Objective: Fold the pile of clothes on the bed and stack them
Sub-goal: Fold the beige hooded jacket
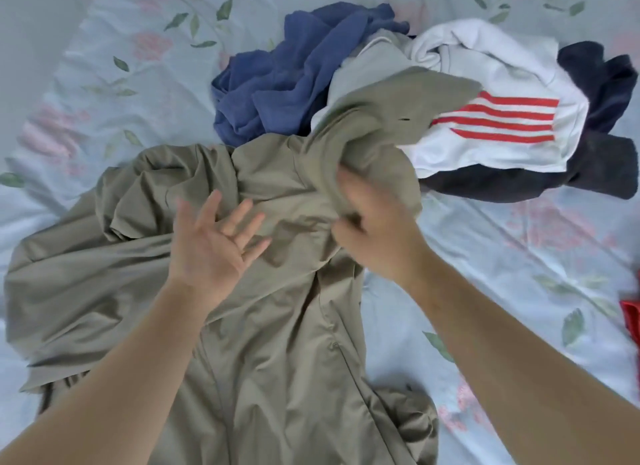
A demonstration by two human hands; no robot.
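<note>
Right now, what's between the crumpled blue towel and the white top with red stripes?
Head view: a pale grey cloth and the raised end of the khaki garment lie between the crumpled blue towel and the striped white top.

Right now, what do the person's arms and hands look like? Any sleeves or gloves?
No gloves on the left hand or right hand, and no sleeves show on the left forearm or right forearm: bare to the picture's edge. I see no watch or bracelet; blur hides any rings.

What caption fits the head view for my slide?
Right hand grips a khaki garment on the floral bed sheet; left hand open over it.
</note>
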